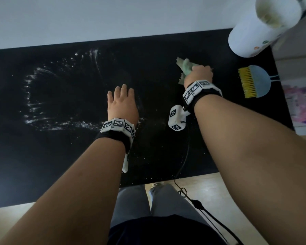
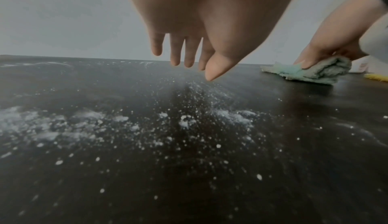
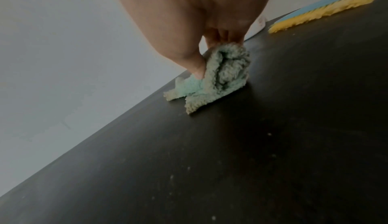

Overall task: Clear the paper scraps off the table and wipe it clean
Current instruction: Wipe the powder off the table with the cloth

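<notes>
Table [image 1: 64,156]: flat, matte black top, dusted left of centre with fine white specks and powdery smears [image 1: 37,119]. Cloth [image 1: 185,68]: nubby pale green terry, bunched into folds, resting on the table in the upper right of the head view, gripped by the right hand [image 1: 199,76], thumb and fingers curled round it. Left hand [image 1: 122,103]: fingers straight and relaxed, holding nothing, hovering above the specks at centre. Brush [image 1: 253,82]: rounded blue back, yellow bristles, lying at right edge. White cylindrical container [image 1: 261,25], upper right corner.
</notes>
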Demonstrator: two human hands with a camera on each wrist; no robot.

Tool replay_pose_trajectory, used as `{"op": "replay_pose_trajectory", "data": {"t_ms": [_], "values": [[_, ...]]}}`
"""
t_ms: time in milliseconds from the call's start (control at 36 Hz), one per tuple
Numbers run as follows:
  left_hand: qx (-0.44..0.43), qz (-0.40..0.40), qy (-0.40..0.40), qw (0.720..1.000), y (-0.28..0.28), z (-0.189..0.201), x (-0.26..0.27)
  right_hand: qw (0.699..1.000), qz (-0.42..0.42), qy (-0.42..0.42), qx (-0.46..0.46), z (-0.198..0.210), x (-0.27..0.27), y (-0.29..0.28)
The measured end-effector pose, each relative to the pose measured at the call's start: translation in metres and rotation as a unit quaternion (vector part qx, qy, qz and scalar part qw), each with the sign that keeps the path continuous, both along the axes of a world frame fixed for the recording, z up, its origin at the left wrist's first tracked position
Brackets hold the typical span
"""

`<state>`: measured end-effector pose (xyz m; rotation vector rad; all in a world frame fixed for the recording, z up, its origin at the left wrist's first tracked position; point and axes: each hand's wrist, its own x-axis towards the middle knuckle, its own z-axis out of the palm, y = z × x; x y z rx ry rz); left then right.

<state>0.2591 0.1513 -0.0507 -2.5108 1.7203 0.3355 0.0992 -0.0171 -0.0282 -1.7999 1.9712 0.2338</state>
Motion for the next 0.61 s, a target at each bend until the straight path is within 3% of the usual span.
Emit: {"op": "replay_pose_trajectory", "data": {"t_ms": [167,333,445,528,611], "values": [[0.006,-0.001,0.0,1.0,0.002,-0.001,0.003,0.994,0.051,-0.078,-0.051,-0.01,0.023,0.013],[-0.011,0.002,0.0,1.0,0.003,0.002,0.001,0.971,-0.113,-0.19,0.085,-0.007,0.038,0.005],[-0.021,0.005,0.002,1.0,0.008,0.005,-0.005,0.966,-0.071,-0.215,0.121,-0.012,0.036,0.023],[-0.022,0.005,0.0,1.0,0.018,0.006,-0.011,0.968,-0.023,-0.186,0.169,-0.011,0.032,0.041],[-0.022,0.01,-0.001,1.0,0.029,0.004,-0.017,0.971,0.021,-0.189,0.142,-0.015,0.019,0.064]]}}
